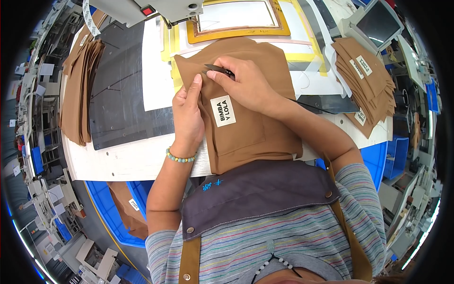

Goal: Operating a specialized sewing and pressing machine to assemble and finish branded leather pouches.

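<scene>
A brown fabric piece with a stitched pocket outline lies in front of me on the table and reaches the table's near edge. A white printed label is on it. My left hand pinches the left edge of the fabric, thumb on top. My right hand is closed on small black thread snips. Their tips point left, over the fabric just above my left thumb. Whether the blades touch a thread is too small to tell.
Stacks of brown pieces stand at the left and right. A yellow-framed template and a white machine head are at the back. A small monitor is at the far right. Blue bins sit below the table.
</scene>
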{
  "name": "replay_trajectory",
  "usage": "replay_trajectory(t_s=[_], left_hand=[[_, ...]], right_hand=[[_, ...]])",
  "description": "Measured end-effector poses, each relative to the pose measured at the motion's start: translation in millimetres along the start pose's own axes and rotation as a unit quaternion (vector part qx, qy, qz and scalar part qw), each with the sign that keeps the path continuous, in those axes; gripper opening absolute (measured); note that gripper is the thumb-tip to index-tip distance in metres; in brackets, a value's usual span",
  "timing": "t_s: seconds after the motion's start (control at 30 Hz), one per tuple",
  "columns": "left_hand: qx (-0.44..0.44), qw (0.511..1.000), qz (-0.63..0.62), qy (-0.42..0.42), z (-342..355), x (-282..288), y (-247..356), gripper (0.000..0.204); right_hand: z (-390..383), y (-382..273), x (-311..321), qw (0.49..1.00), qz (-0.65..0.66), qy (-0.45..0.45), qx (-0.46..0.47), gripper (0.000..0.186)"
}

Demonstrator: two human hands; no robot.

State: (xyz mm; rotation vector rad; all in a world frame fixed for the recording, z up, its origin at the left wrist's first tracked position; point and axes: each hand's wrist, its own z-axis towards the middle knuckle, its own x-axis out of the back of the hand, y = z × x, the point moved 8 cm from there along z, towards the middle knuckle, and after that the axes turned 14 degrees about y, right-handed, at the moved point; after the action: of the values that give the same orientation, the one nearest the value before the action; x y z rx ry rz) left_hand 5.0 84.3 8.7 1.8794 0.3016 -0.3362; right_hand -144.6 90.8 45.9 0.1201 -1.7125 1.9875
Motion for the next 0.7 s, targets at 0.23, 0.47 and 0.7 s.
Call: replay_trajectory(t_s=[0.23, 0.47, 0.7], left_hand=[[-0.030, 0.999, 0.031, -0.013, -2, -1, 1, 0.030], [-0.045, 0.998, 0.044, -0.030, -2, -2, -2, 0.027], [-0.060, 0.994, 0.086, 0.026, -7, -1, 1, 0.028]], right_hand=[[1, 1, 1, 1.000, -0.008, 0.014, 0.003, 0.038], [4, 9, -8, 0.978, 0.197, -0.031, -0.055, 0.035], [48, -16, 88, 0.883, 0.446, 0.096, -0.109, 0.037]])
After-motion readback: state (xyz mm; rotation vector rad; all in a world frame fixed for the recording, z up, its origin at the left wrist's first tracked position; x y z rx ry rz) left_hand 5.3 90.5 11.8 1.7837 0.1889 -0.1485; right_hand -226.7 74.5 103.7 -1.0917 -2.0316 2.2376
